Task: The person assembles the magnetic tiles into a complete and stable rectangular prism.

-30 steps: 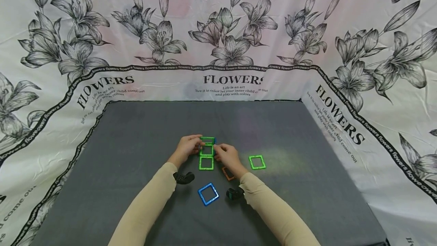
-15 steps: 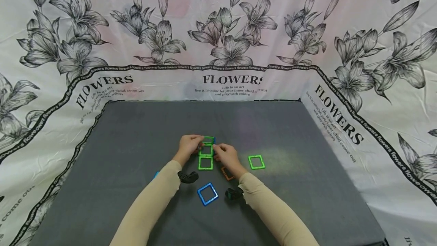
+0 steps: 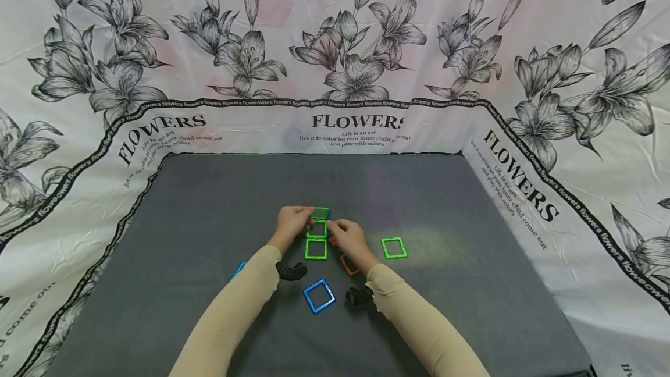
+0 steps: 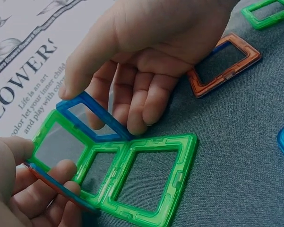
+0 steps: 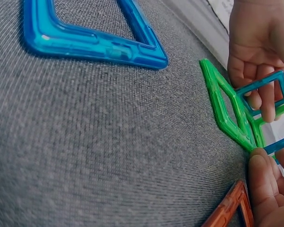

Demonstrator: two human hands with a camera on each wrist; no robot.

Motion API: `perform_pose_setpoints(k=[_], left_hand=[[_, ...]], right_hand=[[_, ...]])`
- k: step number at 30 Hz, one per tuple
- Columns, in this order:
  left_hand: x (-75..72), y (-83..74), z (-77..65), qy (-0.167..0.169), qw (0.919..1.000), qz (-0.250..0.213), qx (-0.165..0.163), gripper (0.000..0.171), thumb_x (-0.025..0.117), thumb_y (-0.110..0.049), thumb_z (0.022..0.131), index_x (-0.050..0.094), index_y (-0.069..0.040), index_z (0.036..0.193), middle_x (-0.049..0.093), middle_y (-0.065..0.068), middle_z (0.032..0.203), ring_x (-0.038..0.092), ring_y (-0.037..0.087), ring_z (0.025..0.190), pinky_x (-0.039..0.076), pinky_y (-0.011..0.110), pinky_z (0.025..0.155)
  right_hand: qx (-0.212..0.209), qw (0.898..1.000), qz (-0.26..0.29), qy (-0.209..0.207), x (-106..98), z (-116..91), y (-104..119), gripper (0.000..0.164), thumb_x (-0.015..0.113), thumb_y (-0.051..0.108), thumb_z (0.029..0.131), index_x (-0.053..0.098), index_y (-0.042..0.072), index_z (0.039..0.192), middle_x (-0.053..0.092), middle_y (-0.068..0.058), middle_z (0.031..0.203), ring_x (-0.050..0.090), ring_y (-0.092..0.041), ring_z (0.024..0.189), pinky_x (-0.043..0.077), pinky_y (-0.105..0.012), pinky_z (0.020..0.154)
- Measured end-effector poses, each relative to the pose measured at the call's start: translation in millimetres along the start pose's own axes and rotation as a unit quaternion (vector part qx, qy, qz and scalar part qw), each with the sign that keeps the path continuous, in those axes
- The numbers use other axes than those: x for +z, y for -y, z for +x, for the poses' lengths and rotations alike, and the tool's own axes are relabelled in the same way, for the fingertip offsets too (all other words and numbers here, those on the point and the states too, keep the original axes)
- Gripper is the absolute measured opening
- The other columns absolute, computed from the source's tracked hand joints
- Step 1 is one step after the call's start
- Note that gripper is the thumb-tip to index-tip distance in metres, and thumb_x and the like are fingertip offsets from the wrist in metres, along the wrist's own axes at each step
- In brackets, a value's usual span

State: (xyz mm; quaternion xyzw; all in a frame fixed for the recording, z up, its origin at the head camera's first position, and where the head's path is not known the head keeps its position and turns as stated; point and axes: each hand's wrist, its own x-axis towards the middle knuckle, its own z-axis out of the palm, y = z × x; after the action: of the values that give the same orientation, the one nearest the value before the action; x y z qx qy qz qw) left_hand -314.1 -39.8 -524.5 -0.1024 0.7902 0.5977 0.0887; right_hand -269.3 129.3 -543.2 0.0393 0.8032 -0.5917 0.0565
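Note:
Two green magnetic tiles lie joined flat on the cloth, the near green tile and the one behind it. At the back a third green tile stands upright. On the right side stands a blue magnetic tile; my right hand pinches it between thumb and fingers. My left hand pinches another upright blue magnetic tile on the left side, its thumb at the corner near the back green tile. In the left wrist view this tile shows nearly edge-on, with a reddish tint along it.
A blue tile lies nearer the body and a green tile to the right. An orange tile is partly under the right wrist. Another blue tile peeks from behind the left sleeve. Flowered cloth rises behind the grey surface.
My left hand has shifted slightly right, and its forearm now uncovers part of a blue tile on the left. The right hand stays nearly still.

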Motion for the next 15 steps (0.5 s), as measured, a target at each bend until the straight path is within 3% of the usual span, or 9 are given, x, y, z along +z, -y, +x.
perform_pose_setpoints(k=[7,15], left_hand=[[-3.7,5.6,2.8,0.021,0.9988,-0.043,-0.006,0.039,0.063,-0.032,0.102,0.072,-0.001,0.125,0.076,0.003,0.079,0.062,0.007,0.064,0.049,0.021,0.057],[-11.7,10.4,4.1,0.014,0.9983,-0.045,0.034,0.033,0.061,-0.022,0.099,0.073,-0.003,0.124,0.072,0.007,0.088,0.061,0.01,0.069,0.052,0.023,0.06]], right_hand=[[-0.008,1.0,0.005,-0.005,0.2,-1.0,-0.9,0.042,0.059,0.039,0.103,0.073,0.002,0.116,0.074,-0.018,0.108,0.073,-0.021,0.088,0.062,-0.035,0.079],[-0.006,1.0,0.006,-0.001,-1.1,1.1,-2.0,0.042,0.06,0.041,0.103,0.073,0.003,0.117,0.073,-0.017,0.109,0.073,-0.02,0.09,0.062,-0.034,0.079]])
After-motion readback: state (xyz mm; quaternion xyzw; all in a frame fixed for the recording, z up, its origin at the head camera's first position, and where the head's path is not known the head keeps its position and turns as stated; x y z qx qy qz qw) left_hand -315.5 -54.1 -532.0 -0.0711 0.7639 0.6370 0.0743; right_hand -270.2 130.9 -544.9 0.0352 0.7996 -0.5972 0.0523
